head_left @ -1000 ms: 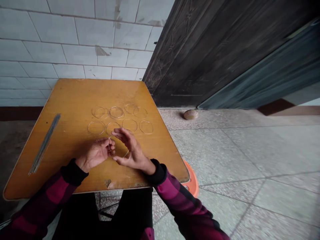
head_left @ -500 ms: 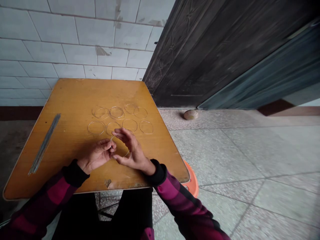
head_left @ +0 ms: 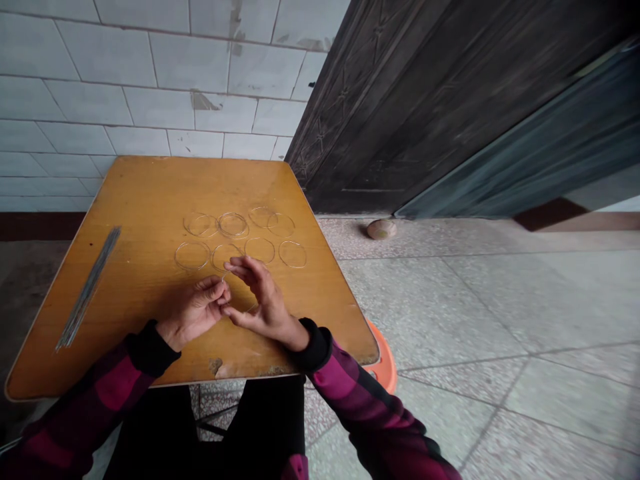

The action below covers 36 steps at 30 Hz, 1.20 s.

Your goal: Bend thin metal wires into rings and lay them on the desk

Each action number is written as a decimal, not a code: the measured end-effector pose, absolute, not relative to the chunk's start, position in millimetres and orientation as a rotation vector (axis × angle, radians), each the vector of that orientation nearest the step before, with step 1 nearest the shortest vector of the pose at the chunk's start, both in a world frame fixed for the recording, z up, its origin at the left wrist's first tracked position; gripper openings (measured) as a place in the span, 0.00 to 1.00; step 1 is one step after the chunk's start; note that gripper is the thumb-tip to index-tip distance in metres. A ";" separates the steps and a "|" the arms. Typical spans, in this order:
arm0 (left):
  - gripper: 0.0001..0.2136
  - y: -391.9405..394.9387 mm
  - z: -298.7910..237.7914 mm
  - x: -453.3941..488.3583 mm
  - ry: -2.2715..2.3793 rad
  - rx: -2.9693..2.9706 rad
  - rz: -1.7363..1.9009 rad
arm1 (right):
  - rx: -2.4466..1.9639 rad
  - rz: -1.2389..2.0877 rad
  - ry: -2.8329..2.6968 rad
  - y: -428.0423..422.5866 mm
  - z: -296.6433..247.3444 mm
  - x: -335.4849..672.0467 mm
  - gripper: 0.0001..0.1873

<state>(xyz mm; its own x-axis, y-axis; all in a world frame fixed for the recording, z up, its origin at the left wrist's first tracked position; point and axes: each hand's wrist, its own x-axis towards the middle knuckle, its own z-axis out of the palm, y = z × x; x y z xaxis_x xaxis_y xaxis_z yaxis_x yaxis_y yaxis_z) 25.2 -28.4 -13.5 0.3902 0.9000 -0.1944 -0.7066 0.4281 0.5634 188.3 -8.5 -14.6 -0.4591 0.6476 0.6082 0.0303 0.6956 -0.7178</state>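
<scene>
My left hand [head_left: 196,311] pinches a thin metal wire [head_left: 253,307] between thumb and fingers. My right hand [head_left: 266,303] is curved in a C shape around the same wire, its fingertips and thumb close to my left fingers. The wire bends in a loop, mostly hidden by both hands. Just beyond them lie several wire rings in two rows, among them a ring [head_left: 175,255] at the near left and a ring [head_left: 305,254] at the near right. Some rings in the far row overlap. A bundle of straight grey wires [head_left: 90,287] lies on the left.
The wooden table [head_left: 150,190] stands against a white tiled wall [head_left: 160,113]. Its front edge has a chipped patch [head_left: 215,366]. An orange stool [head_left: 384,363] shows past the right corner. A roundish object [head_left: 381,229] sits on the floor by a dark door [head_left: 380,167].
Both hands keep almost the same pose. The left hand has shifted very slightly, and less of the wire shows between the hands.
</scene>
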 end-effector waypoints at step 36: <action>0.08 -21.5 -7.2 12.4 0.621 0.453 1.041 | -0.500 0.818 -2.017 -7.7 -12.5 191.1 0.55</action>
<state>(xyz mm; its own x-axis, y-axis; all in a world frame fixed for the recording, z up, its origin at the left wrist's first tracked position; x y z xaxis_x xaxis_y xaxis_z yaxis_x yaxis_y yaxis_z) 12.4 -21.5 -7.2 0.3626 0.8958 -0.2569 -0.6515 0.4408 0.6174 191.1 -7.7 -12.5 -0.5342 0.6151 0.5799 0.0379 0.7027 -0.7105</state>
